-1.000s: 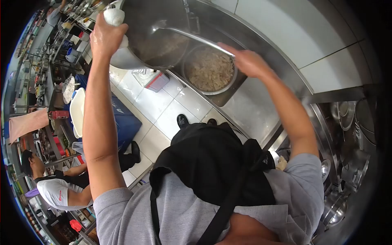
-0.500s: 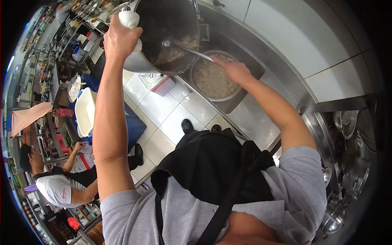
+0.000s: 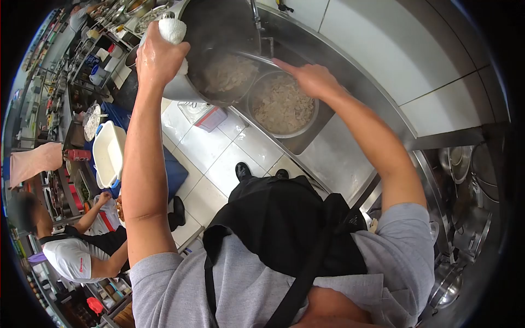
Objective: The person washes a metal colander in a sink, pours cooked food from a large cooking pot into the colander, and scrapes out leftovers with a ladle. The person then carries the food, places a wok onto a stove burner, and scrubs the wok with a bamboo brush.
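My left hand (image 3: 157,59) is closed round a white cloth (image 3: 173,31) at the rim of a large metal pot (image 3: 183,90). The pot is tilted toward the sink, with pale sliced food (image 3: 227,74) in steamy liquid near its lower lip. In my right hand (image 3: 314,81) is the long metal handle of a ladle (image 3: 260,57), reaching into the pot; its head is hidden by steam and food. Just below the lip, a round metal bowl (image 3: 311,123) full of similar pale pieces sits in the sink.
The steel sink (image 3: 322,117) runs along a tiled wall (image 3: 394,49) on the right. A red-and-white tin (image 3: 210,117) stands on the tiled floor. At left are a white tub (image 3: 109,145), a blue bin (image 3: 178,169) and a co-worker (image 3: 74,257). Pans (image 3: 473,224) hang at right.
The ladle's head has gone out of sight in the pot, and my right hand has shifted slightly up. Food in the bowl shows more clearly as pieces. My left hand keeps its grip.
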The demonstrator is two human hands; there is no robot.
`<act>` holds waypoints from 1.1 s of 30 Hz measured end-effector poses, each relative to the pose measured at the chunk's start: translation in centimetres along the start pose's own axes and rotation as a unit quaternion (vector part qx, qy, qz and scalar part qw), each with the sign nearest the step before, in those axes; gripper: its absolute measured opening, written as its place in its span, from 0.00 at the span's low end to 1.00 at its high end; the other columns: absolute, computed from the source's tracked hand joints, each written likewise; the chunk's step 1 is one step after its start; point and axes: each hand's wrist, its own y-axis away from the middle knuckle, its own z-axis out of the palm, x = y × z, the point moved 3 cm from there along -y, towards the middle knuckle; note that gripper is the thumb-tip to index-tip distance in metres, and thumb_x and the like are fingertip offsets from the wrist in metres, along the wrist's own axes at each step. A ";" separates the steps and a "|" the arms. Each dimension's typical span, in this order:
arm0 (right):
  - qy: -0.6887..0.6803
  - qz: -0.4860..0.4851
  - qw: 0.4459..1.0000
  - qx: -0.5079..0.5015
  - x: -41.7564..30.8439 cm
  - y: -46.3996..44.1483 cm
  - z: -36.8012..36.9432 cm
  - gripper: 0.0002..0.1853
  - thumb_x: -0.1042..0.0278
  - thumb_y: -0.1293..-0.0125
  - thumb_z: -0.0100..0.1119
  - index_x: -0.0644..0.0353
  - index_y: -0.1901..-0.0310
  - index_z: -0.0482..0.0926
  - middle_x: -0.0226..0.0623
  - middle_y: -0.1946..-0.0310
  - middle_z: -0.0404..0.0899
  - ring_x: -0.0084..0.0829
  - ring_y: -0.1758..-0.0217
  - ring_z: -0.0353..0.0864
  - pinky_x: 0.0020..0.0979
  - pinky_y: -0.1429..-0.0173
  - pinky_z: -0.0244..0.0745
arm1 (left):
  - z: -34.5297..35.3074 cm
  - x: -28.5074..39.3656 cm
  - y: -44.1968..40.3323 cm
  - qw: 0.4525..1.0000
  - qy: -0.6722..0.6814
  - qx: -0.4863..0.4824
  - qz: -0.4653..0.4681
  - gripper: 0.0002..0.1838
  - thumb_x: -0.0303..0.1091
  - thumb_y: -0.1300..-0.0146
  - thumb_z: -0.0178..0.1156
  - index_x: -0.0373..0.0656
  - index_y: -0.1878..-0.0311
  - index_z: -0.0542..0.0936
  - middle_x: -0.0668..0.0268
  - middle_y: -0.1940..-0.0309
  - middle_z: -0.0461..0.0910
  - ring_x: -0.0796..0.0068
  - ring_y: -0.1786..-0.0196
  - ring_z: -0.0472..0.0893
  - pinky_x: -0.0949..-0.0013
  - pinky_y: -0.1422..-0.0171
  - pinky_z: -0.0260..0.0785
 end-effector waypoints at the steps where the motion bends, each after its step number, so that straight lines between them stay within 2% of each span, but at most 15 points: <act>1: 0.004 0.003 1.000 0.027 -0.6 -0.7 0.3 0.48 0.84 0.42 0.48 0.22 0.25 0.51 0.45 0.64 0.82 0.47 0.63 0.84 0.48 0.57 0.78 | 0.0 0.0 0.0 1.000 0.001 0.001 0.002 0.33 0.42 0.54 0.66 0.40 0.43 0.72 0.44 0.53 0.83 0.42 0.47 0.81 0.51 0.40 0.71; 3: 0.006 0.005 0.998 0.055 -0.6 -1.4 1.7 0.48 0.85 0.41 0.46 0.21 0.25 0.53 0.43 0.62 0.83 0.46 0.60 0.85 0.47 0.55 0.80 | 0.0 0.0 0.1 1.000 0.004 -0.009 -0.001 0.33 0.42 0.55 0.66 0.41 0.43 0.73 0.45 0.53 0.83 0.42 0.47 0.81 0.51 0.40 0.71; 6: -0.083 0.031 0.994 0.059 -0.1 -1.9 4.9 0.48 0.86 0.42 0.44 0.20 0.25 0.52 0.44 0.56 0.83 0.48 0.55 0.84 0.47 0.50 0.80 | -0.1 0.0 0.4 1.000 0.004 -0.007 0.004 0.33 0.42 0.55 0.66 0.42 0.43 0.73 0.44 0.54 0.83 0.42 0.47 0.81 0.50 0.40 0.71; 8: -0.046 0.024 0.999 0.002 0.8 -0.5 6.9 0.49 0.86 0.42 0.44 0.20 0.25 0.50 0.45 0.50 0.82 0.47 0.50 0.83 0.47 0.48 0.79 | 0.0 -0.1 0.3 1.000 0.001 -0.004 0.010 0.33 0.42 0.54 0.66 0.42 0.43 0.73 0.44 0.55 0.83 0.41 0.47 0.81 0.49 0.41 0.71; 9: -0.043 0.021 0.999 -0.001 0.8 0.7 6.5 0.49 0.86 0.42 0.44 0.20 0.25 0.50 0.45 0.50 0.82 0.47 0.50 0.83 0.47 0.48 0.79 | 0.2 -0.2 0.4 1.000 -0.003 -0.003 0.016 0.33 0.42 0.54 0.66 0.42 0.43 0.73 0.44 0.55 0.83 0.41 0.47 0.80 0.49 0.41 0.71; 11: -0.052 0.055 0.992 -0.100 0.8 3.3 5.1 0.50 0.85 0.42 0.44 0.19 0.24 0.48 0.46 0.49 0.82 0.47 0.50 0.84 0.47 0.49 0.79 | 0.4 -0.7 0.3 1.000 -0.004 0.002 0.015 0.32 0.43 0.54 0.66 0.42 0.43 0.73 0.44 0.55 0.83 0.41 0.47 0.80 0.48 0.41 0.71; 12: -0.049 0.051 0.992 -0.103 0.8 3.9 4.2 0.50 0.85 0.42 0.44 0.19 0.24 0.48 0.46 0.49 0.82 0.47 0.50 0.84 0.47 0.49 0.79 | 0.4 -0.8 0.2 1.000 0.001 0.013 0.026 0.32 0.43 0.54 0.65 0.42 0.43 0.73 0.44 0.55 0.83 0.41 0.47 0.80 0.49 0.41 0.71; 15: -0.042 0.078 0.987 -0.137 2.0 5.4 2.7 0.50 0.84 0.42 0.45 0.21 0.24 0.47 0.50 0.54 0.83 0.48 0.53 0.84 0.48 0.53 0.78 | 0.2 -0.8 0.2 0.999 0.001 0.014 0.033 0.32 0.43 0.53 0.65 0.42 0.43 0.73 0.45 0.55 0.83 0.42 0.47 0.80 0.50 0.40 0.71; 17: -0.043 0.042 0.994 -0.093 3.4 6.1 2.0 0.48 0.80 0.41 0.47 0.24 0.24 0.46 0.54 0.68 0.81 0.52 0.65 0.82 0.51 0.57 0.75 | 0.5 -0.7 0.2 0.999 -0.004 0.015 0.039 0.33 0.44 0.53 0.65 0.43 0.42 0.73 0.45 0.55 0.83 0.42 0.47 0.80 0.50 0.40 0.71; 20: -0.033 0.044 0.994 -0.091 4.5 8.5 -0.3 0.47 0.80 0.40 0.47 0.26 0.23 0.45 0.56 0.69 0.80 0.53 0.66 0.81 0.53 0.56 0.73 | 0.6 -0.4 0.5 0.999 0.003 0.010 0.036 0.32 0.43 0.53 0.65 0.39 0.45 0.73 0.44 0.54 0.82 0.41 0.47 0.81 0.50 0.41 0.70; 27: -0.009 0.087 0.990 -0.110 6.0 14.9 -3.2 0.46 0.80 0.39 0.47 0.26 0.23 0.47 0.55 0.69 0.80 0.54 0.67 0.81 0.52 0.58 0.72 | 1.2 1.6 1.4 0.999 -0.017 0.018 0.028 0.32 0.45 0.54 0.66 0.42 0.45 0.74 0.45 0.54 0.83 0.41 0.48 0.81 0.49 0.42 0.71; 28: -0.025 0.088 0.992 -0.091 6.2 15.1 -2.8 0.46 0.80 0.38 0.47 0.26 0.23 0.47 0.55 0.70 0.80 0.54 0.67 0.81 0.53 0.58 0.72 | -0.8 3.4 2.6 0.999 -0.012 -0.014 -0.034 0.42 0.41 0.52 0.67 0.46 0.31 0.64 0.44 0.53 0.82 0.45 0.47 0.81 0.50 0.42 0.72; 29: -0.042 0.092 0.992 -0.070 6.3 15.4 -2.4 0.46 0.80 0.38 0.47 0.25 0.23 0.47 0.56 0.71 0.79 0.54 0.67 0.81 0.53 0.58 0.72 | -0.1 2.9 2.4 0.999 -0.013 -0.017 -0.032 0.42 0.41 0.52 0.67 0.46 0.31 0.64 0.44 0.53 0.82 0.45 0.47 0.81 0.50 0.42 0.72; 31: -0.069 0.095 0.991 -0.069 4.5 14.1 -1.4 0.46 0.79 0.38 0.48 0.25 0.23 0.47 0.56 0.71 0.79 0.53 0.68 0.81 0.52 0.58 0.72 | 1.6 1.7 1.3 1.000 -0.011 0.020 0.022 0.32 0.45 0.54 0.66 0.42 0.45 0.74 0.44 0.54 0.83 0.41 0.47 0.81 0.49 0.42 0.71; 33: -0.135 0.097 0.984 -0.068 2.1 11.0 0.6 0.45 0.77 0.38 0.49 0.23 0.24 0.48 0.55 0.71 0.79 0.52 0.68 0.81 0.51 0.58 0.73 | 1.5 1.6 1.2 0.999 -0.007 0.003 0.039 0.32 0.45 0.54 0.66 0.42 0.44 0.74 0.44 0.54 0.82 0.41 0.47 0.80 0.49 0.42 0.71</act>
